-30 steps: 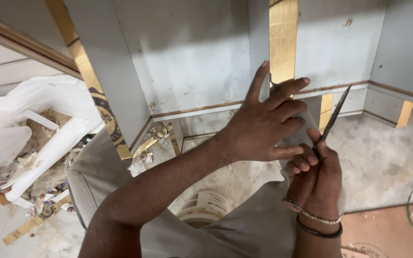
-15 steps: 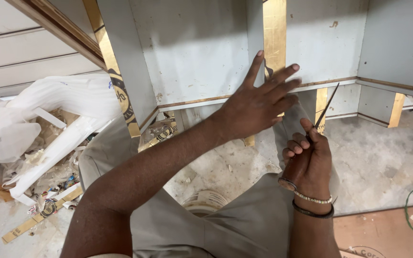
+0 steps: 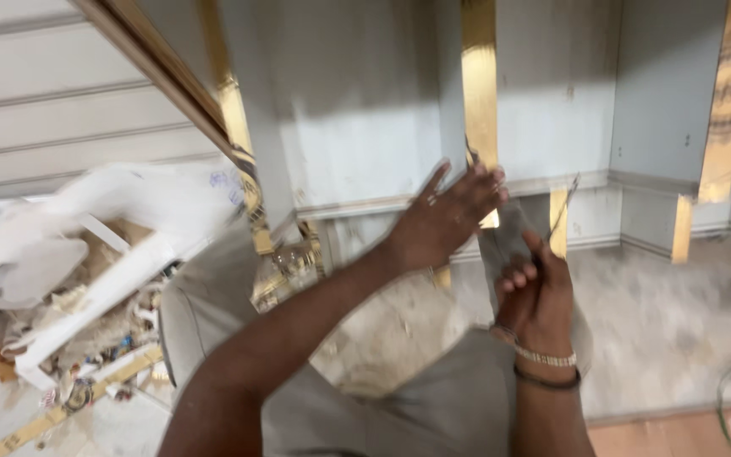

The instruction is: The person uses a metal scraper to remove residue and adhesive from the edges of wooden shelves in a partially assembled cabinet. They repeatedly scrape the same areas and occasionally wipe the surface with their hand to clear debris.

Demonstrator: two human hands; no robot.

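Blade (image 3: 562,211), thin and dark, stands at centre right of the frame, gripped low down by the right hand (image 3: 536,292); its long axis runs up and slightly rightward, the tip reaching toward the grey wall (image 3: 365,127) beside a gold strip (image 3: 479,93).

Far left of the frame holds a heap of white debris (image 3: 86,254), blurred.

Left hand (image 3: 446,220) lies at the centre, just up and left of the blade, fingers spread wide and flat, holding nothing that can be made out; its fingertips come near the blade's upper part, but blur hides whether they touch. A grey strip (image 3: 505,241) hangs between the two hands, and it is unclear which hand bears on it.

Right hand is curled closed round the blade's lower end, knuckles toward the camera, with a pale bracelet (image 3: 545,359) and a dark band (image 3: 547,381) at the wrist. It sits below and right of the left hand, so the blade rises past the left palm's outer edge.
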